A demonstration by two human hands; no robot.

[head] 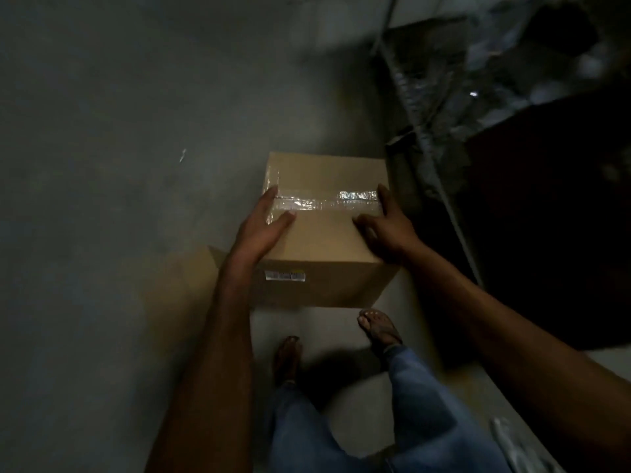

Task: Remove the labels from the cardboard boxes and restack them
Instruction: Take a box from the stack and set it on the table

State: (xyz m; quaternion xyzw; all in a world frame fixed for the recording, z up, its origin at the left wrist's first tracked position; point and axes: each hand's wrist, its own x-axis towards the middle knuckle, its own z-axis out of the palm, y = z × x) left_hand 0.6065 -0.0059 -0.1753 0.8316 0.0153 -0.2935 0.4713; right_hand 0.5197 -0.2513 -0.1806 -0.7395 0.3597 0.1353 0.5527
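Pressing a box [324, 233] between left hand [264, 227] and right hand [387, 230], with fingers straight along its left and right top edges and thumbs laid on the lid. Reaching the clear tape [327, 199] crossing the lid with the left thumb. Showing a label [285, 276] on the near side. Standing barefoot in jeans [420, 404] on a grey floor [102, 165], just beside a second box [191, 281] at lower left and dark shelving [546, 199] at right.

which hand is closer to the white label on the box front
Left. The left hand holds the left edge of the box, above the label; the right hand holds the opposite edge.
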